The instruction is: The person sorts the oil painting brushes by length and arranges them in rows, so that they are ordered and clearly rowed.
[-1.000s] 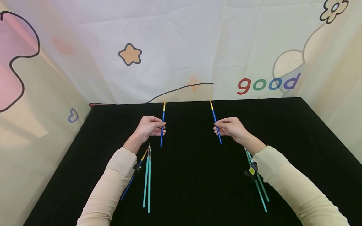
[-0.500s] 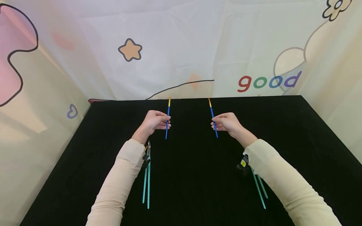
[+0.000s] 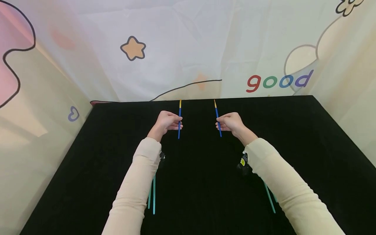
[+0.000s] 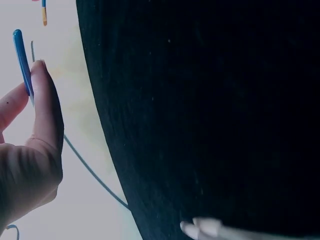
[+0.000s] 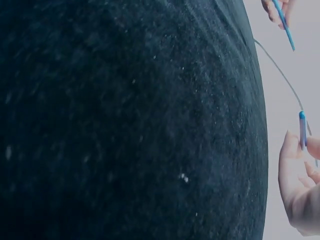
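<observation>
blue paintbrushes (image 3: 180, 112) (image 3: 216, 112), pinched in each hand (image 3: 166, 121) (image 3: 232, 122), now closer together

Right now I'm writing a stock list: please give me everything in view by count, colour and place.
Blue brushes: two, blue and gold, one in the left hand, one in the right hand
Handles: four showing, teal, two by the left sleeve, two by the right sleeve
Blurred thing: count unclear, pale, bottom of left wrist view
Table: one, black, under both hands
Backdrop: one, white and cream, behind table
Star: one, orange, backdrop's left half
Heart: one, violet, backdrop's left
Patch: one, pink, far left
Word "good": one, multicoloured, backdrop's right
Flower: one, cream, top right
Wrist cameras: two, black, beside sleeves
Sleeves: two, cream, over table
Hands: two, bare, over table
</observation>
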Tool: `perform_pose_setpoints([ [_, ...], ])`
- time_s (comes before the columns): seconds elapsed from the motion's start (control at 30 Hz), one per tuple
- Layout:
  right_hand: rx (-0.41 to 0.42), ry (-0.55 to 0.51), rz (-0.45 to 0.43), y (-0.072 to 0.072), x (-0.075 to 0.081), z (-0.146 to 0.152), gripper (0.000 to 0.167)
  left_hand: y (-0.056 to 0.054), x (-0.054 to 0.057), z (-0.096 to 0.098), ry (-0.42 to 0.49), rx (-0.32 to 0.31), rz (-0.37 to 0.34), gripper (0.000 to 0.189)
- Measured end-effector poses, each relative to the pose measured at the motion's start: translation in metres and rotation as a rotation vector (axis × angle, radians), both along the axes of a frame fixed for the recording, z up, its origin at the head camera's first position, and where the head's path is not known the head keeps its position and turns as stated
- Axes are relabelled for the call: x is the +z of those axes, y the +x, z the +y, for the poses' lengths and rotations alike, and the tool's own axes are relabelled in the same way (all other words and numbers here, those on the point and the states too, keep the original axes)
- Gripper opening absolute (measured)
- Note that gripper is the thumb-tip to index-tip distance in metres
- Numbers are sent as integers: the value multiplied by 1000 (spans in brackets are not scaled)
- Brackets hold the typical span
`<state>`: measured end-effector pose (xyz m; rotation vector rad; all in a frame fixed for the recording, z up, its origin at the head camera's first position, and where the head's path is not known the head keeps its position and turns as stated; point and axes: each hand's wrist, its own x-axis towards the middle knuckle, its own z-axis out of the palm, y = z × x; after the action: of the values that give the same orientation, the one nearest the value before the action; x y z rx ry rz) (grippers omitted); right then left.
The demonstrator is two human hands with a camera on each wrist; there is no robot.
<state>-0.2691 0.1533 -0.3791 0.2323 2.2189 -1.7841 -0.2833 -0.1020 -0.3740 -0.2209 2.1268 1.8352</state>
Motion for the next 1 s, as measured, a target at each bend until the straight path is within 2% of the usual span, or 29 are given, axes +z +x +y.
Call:
perform_pose_setpoints([
  [0.33, -15, 3, -6, -5, -2, -9, 29, -7, -8, 18, -24, -31, -7, 22],
  [0.87, -42, 6, -24, -16, -6, -17, 27, -17, -12, 39, 18, -13, -28, 20],
  [1.0, -50, 0, -24, -18, -6, -17, 26, -20, -14, 42, 20, -5, -15, 20],
])
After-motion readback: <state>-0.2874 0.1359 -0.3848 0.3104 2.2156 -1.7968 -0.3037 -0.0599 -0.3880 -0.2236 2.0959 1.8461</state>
